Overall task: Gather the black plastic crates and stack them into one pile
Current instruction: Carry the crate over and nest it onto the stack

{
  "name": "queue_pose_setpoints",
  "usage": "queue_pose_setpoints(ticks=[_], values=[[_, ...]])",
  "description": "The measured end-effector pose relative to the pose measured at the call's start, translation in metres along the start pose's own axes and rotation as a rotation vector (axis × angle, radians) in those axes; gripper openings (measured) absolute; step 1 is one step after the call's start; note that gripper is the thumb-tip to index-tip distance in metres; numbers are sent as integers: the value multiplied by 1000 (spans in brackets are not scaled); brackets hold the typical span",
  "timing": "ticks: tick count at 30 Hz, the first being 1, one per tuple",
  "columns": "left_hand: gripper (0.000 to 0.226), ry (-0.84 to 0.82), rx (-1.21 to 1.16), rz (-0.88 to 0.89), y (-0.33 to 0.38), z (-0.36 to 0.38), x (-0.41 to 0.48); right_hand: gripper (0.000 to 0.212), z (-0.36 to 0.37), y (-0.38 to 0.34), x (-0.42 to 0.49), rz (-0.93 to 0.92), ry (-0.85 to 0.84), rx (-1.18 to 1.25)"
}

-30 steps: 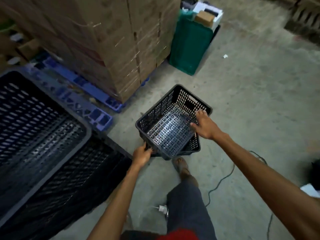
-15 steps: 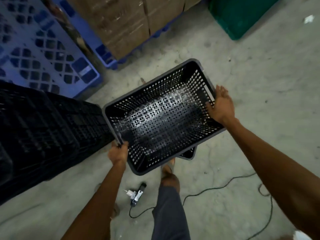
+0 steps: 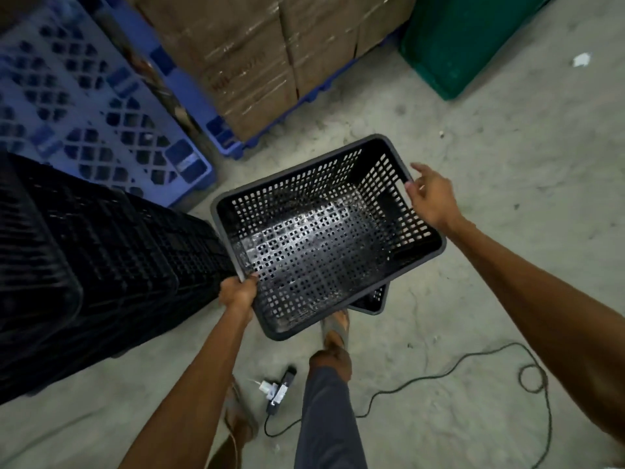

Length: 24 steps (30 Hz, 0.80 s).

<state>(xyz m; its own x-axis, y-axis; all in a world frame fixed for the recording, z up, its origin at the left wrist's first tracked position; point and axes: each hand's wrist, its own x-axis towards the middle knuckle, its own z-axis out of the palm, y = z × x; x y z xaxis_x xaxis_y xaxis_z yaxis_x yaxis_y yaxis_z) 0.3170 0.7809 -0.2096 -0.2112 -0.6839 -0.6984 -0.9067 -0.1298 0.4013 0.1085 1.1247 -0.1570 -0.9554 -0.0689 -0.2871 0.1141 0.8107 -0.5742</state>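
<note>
A black perforated plastic crate [image 3: 324, 238] is held above the concrete floor [image 3: 507, 164], tilted, with its open top turned toward the camera. Its near left rim corner is gripped by the left hand [image 3: 237, 294], whose fingers are curled tightly over the edge. The far right rim is met by the right hand [image 3: 431, 199], which is loosely spread, the thumb and fingertips resting at the edge rather than clamped on it. Under the held crate, the corner of a second black perforated crate [image 3: 372, 301] is seen on the floor, mostly hidden. Just below it, a sandalled foot [image 3: 334, 330] and a grey trouser leg [image 3: 328, 418] are visible. To the left, touching or nearly touching the held crate, a pile of larger black slotted plastic crates [image 3: 101, 265] is stood. Behind that pile, a blue plastic pallet [image 3: 84, 96] is leaned, and stacked brown cardboard boxes [image 3: 253, 55] wrapped in film are set on another blue pallet. A green plastic bin [image 3: 463, 38] is placed at the upper right. A thin black cable [image 3: 439, 375] with a small white plug [image 3: 267, 389] is laid across the floor near the feet.
</note>
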Motion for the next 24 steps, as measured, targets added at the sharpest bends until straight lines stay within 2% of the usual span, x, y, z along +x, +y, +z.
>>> queue_pose_setpoints(ticks=[5,9,12,17,20,24], values=[[30,-40,126,93,4,-15,0,54,20,4,-20,94,-138,-232],[27,-29,160,177,-9,-16,45,70,50,51,-3,122,-9,-287],[28,-9,173,170,-23,-8,81,77,72,85,23,197,-47,-236],[27,2,132,169,-32,-1,106,47,99,102,50,265,-158,-107],[30,-2,103,148,-23,-1,100,47,97,96,44,336,-104,17],[27,-35,65,119,7,-18,80,46,62,69,29,351,-89,25]])
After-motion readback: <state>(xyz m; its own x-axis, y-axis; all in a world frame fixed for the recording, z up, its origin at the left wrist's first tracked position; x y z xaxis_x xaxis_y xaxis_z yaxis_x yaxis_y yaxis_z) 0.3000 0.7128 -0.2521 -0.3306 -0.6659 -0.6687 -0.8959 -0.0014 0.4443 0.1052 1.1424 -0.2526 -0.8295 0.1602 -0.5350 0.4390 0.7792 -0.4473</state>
